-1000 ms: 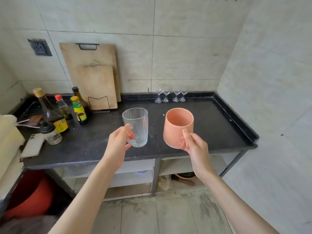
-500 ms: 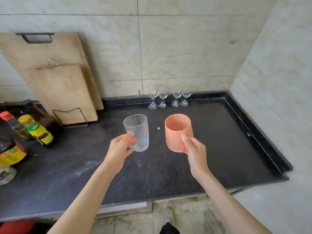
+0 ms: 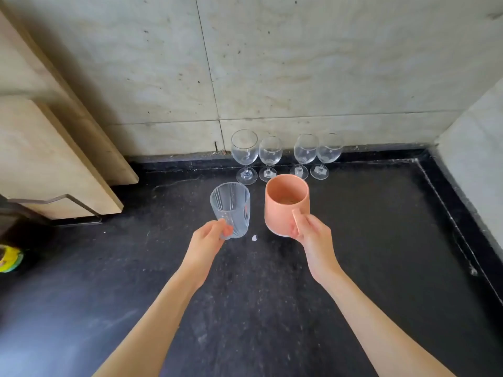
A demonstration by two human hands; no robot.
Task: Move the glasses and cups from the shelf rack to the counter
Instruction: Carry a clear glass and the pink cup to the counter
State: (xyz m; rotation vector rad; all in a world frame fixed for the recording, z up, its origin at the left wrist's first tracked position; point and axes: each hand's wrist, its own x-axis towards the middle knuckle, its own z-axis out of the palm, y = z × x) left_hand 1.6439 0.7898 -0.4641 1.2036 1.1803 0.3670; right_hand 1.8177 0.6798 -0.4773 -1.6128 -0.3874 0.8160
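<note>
My left hand (image 3: pixel 208 242) grips the handle of a clear ribbed glass mug (image 3: pixel 230 209), held upright low over the black counter (image 3: pixel 381 254). An orange-pink mug (image 3: pixel 285 206) is in my right hand (image 3: pixel 311 235), fingers around its handle; whether its base touches the counter I cannot tell. Just behind both mugs, several clear wine glasses (image 3: pixel 285 156) stand in a row against the tiled back wall. The shelf rack is out of view.
Two wooden cutting boards (image 3: pixel 54 148) lean on the wall at the left in a wire holder. A yellow-green bottle cap (image 3: pixel 9 258) shows at the far left edge. A raised black rim (image 3: pixel 462 213) borders the counter by the right wall.
Both hands carried the mugs forward and down toward the back of the counter, close to the wine glasses. The view closed in; the bottles at left slid out of frame.
</note>
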